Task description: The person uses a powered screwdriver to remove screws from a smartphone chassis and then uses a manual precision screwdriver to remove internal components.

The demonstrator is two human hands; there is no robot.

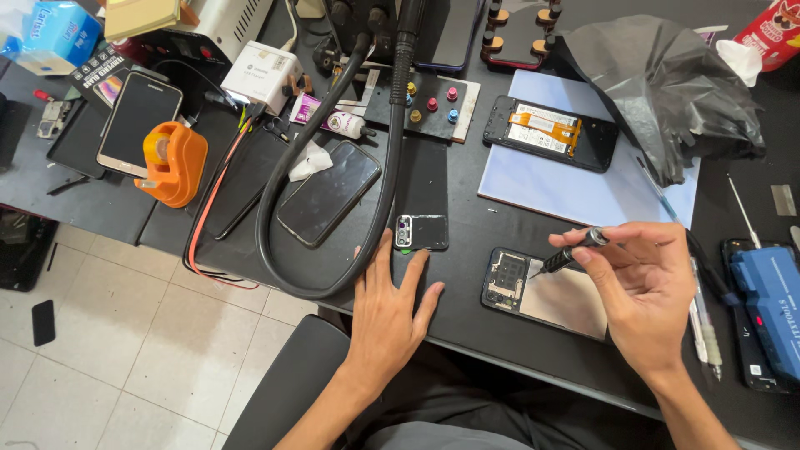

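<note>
My right hand (646, 287) grips a small black screwdriver (569, 254), its tip pointing down at an opened phone (546, 292) with bare circuit board and metal shield, lying near the table's front edge. My left hand (390, 304) rests flat on the black table, fingers spread, fingertips just below a small black camera cover piece (422, 232). It holds nothing.
A thick black hose (379, 179) loops across the table beside a dark phone (328, 192). A disassembled phone (550, 132) lies on a pale blue mat (583, 196). An orange tape dispenser (172, 162), black plastic bag (667, 83), blue tool box (771, 304) and pens (704, 329) surround the work.
</note>
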